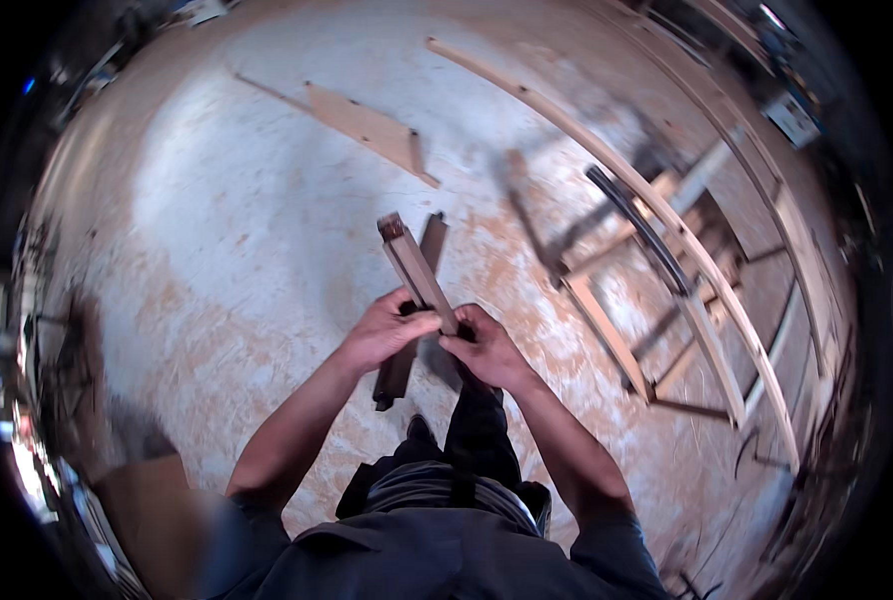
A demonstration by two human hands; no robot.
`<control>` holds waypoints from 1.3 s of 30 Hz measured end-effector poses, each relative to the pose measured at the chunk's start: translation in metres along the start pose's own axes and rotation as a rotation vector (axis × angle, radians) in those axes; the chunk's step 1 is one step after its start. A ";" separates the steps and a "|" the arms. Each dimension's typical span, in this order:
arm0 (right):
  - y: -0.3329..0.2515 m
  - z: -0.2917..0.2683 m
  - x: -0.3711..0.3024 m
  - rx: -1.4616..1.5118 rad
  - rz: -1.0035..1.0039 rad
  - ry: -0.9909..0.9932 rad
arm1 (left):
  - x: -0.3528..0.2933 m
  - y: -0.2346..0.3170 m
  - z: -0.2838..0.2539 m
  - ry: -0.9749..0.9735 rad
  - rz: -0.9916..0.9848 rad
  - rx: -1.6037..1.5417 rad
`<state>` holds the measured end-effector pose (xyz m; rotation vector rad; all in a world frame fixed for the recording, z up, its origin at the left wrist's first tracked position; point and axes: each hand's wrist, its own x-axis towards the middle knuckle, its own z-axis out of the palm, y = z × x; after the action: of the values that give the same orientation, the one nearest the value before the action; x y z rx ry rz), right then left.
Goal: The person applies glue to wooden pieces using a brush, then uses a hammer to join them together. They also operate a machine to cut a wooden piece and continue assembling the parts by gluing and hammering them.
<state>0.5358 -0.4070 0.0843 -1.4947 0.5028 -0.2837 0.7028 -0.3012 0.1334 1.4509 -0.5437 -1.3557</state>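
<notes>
In front of my waist, both hands are closed on a short wooden bar (417, 265) with a groove along its length and a rough reddish-brown far end. My left hand (387, 330) wraps its near part, thumb laid across. At the near end, the fingers and thumb of my right hand (482, 345) pinch it. A darker wooden bar (399, 375) crosses beneath at a slant, partly hidden by the left hand. Whether it is joined to the upper bar, held too, or lies lower down, I cannot tell.
A flat board (362, 125) lies on the dusty floor (237, 200) ahead. At the right stand wooden frames (607, 340), with a long rail (687, 240) and a dark strip (637, 225) across them. A brown sheet (152, 510) is at the lower left.
</notes>
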 end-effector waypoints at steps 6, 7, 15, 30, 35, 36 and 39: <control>0.018 -0.103 0.030 0.132 0.078 -0.023 | 0.060 0.015 0.020 0.102 0.022 -0.023; 0.037 -0.140 0.028 0.259 0.128 0.129 | 0.065 0.022 0.022 0.150 0.007 -0.001; 0.114 -0.396 0.022 1.176 0.371 0.881 | 0.096 0.035 -0.012 0.585 0.121 -0.148; 0.150 -0.417 0.122 1.525 0.169 1.168 | 0.043 0.071 -0.137 0.971 0.150 -0.242; 0.201 -0.427 0.065 1.268 -0.058 1.364 | 0.045 0.078 -0.225 1.010 0.183 -0.241; 0.204 -0.432 0.055 1.147 0.086 1.520 | 0.043 0.077 -0.251 1.001 0.162 -0.244; 0.179 -0.375 -0.010 0.743 0.312 1.230 | 0.048 0.093 -0.320 0.994 0.120 -0.191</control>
<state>0.3230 -0.7177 -0.0916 -0.3602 1.3934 -1.0226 1.0372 -0.2588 0.1397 1.6745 0.1465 -0.4473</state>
